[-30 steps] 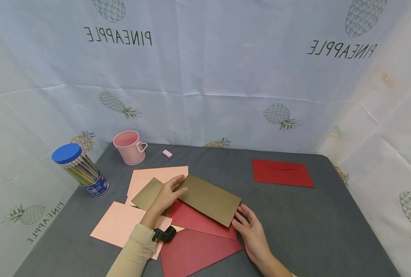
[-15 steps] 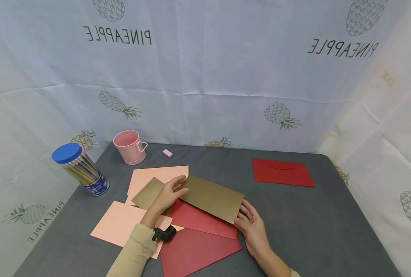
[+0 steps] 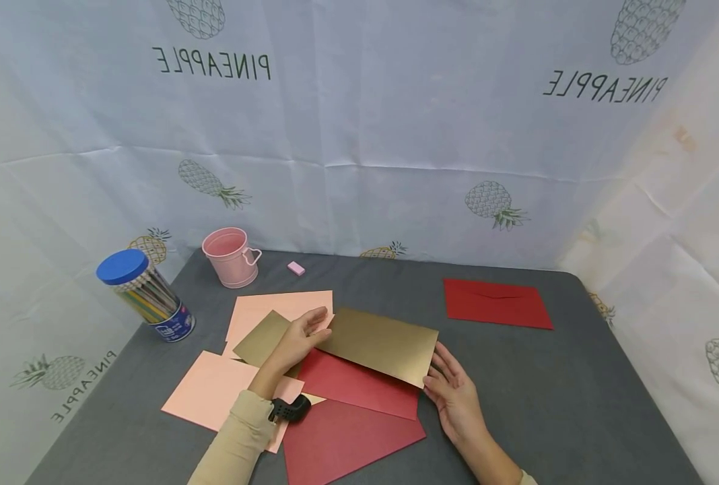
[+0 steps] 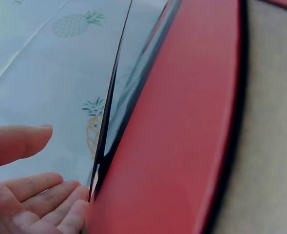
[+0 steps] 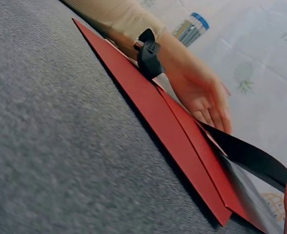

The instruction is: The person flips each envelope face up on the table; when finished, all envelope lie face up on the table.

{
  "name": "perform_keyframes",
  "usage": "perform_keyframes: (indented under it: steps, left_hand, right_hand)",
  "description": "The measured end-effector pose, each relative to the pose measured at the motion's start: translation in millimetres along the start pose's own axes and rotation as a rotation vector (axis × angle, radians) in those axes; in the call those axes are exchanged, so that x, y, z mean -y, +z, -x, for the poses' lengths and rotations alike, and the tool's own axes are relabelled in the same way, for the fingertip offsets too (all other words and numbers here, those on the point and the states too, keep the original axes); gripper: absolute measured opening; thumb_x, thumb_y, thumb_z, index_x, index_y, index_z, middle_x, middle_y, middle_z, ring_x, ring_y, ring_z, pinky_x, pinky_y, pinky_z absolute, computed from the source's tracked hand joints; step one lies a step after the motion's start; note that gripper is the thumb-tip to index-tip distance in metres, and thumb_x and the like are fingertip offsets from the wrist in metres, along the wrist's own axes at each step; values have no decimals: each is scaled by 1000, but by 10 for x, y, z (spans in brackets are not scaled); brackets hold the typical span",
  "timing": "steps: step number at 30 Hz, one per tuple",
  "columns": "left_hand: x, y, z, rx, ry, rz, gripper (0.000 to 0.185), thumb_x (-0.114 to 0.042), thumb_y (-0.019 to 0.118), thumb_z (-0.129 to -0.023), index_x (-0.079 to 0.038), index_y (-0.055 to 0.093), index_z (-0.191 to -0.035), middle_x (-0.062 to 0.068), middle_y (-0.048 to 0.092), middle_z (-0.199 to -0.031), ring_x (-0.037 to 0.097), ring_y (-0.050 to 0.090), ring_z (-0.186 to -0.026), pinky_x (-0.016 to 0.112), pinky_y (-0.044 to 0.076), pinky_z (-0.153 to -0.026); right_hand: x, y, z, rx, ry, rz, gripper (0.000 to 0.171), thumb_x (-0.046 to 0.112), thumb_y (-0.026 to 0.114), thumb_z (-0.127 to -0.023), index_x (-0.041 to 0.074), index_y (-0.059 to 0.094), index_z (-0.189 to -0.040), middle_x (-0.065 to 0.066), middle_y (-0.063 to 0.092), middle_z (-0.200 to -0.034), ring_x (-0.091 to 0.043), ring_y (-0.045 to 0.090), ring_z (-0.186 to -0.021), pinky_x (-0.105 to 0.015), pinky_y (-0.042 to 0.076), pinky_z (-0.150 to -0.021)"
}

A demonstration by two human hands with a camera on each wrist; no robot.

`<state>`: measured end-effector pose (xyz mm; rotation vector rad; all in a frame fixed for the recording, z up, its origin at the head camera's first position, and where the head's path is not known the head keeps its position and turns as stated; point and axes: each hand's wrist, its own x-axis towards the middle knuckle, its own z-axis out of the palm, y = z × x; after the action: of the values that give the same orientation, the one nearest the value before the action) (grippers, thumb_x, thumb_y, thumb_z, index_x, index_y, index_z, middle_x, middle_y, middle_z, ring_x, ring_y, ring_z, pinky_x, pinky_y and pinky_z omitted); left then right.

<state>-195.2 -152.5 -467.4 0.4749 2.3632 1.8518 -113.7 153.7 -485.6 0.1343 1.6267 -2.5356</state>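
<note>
A gold envelope, with no flap in sight, is raised at its right end and slants over the red envelopes. My right hand pinches that end between thumb and fingers. At the left end lies my left hand; in the left wrist view its fingertips touch the edge, while the thumb stands apart. Below are a red envelope and a darker red one. A second gold envelope shows partly behind the left hand. The right wrist view catches the raised envelope's dark underside.
Pale peach envelopes spread out at the left. Farther back stand a pink mug, a pink eraser and a blue-lidded jar of pencils. Another red envelope lies at the back right of the dark table.
My right hand has moved to the right and slightly up, swinging the right end of the gold envelope along. My left hand has stayed nearly still.
</note>
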Motion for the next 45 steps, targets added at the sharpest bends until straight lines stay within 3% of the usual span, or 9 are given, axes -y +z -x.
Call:
perform_keyframes:
  steps: [6, 10, 14, 18, 20, 31, 45]
  left_hand:
    - [251, -1, -58, -13, -4, 61, 55, -2, 57, -93, 15, 32, -139, 33, 37, -143, 44, 37, -133, 45, 33, -109]
    - [258, 3, -66, -20, -6, 63, 55, -7, 59, -93, 10, 36, -140, 29, 41, -141, 40, 44, -129, 26, 44, -101]
    - [239, 7, -72, -15, 22, 147, 52, -4, 58, -93, 10, 37, -139, 32, 48, -133, 27, 58, -116, 15, 49, -88]
    - [224, 5, -70, -23, 31, 216, 51, -1, 58, -92, 10, 38, -138, 35, 51, -127, 6, 63, -100, 15, 52, -82]
    - [219, 2, -68, -23, 29, 234, 52, 0, 58, -92, 10, 38, -138, 35, 51, -126, 3, 63, -96, 16, 52, -80]
    - [187, -12, -62, -6, 31, 259, 54, 1, 59, -90, 7, 38, -139, 36, 51, -124, 6, 64, -95, 17, 53, -77]
    - [162, -7, -108, -20, 77, 211, 53, 1, 59, -91, 7, 38, -139, 34, 53, -121, 6, 64, -96, 19, 54, -76]
  right_hand:
    - [22, -22, -4, 36, -86, -17, 73, -12, 54, -88, 4, 20, -150, -3, 43, -131, -4, 60, -99, -16, 54, -72]
    - [43, -24, -9, 18, -78, -12, 72, -11, 55, -88, 6, 22, -150, -2, 42, -133, -5, 60, -100, -16, 54, -73]
    - [52, -25, -17, 8, -64, 10, 72, -10, 56, -88, 6, 23, -149, -3, 43, -133, -5, 60, -100, -17, 54, -72]
    - [51, -28, -24, 18, -75, 27, 71, -10, 57, -87, 3, 23, -149, -2, 46, -130, -5, 61, -98, -18, 54, -73]
    - [46, -36, -28, 23, -84, 35, 71, -10, 57, -87, 2, 23, -148, -1, 48, -127, -5, 62, -98, -18, 54, -73]
    - [35, -67, -37, 24, -126, 83, 69, -10, 59, -86, -2, 25, -146, 4, 58, -114, -4, 64, -92, -19, 55, -70]
    - [115, -47, -64, 13, -142, 124, 67, -7, 60, -86, 1, 29, -145, 3, 57, -115, -5, 65, -92, -19, 55, -69]
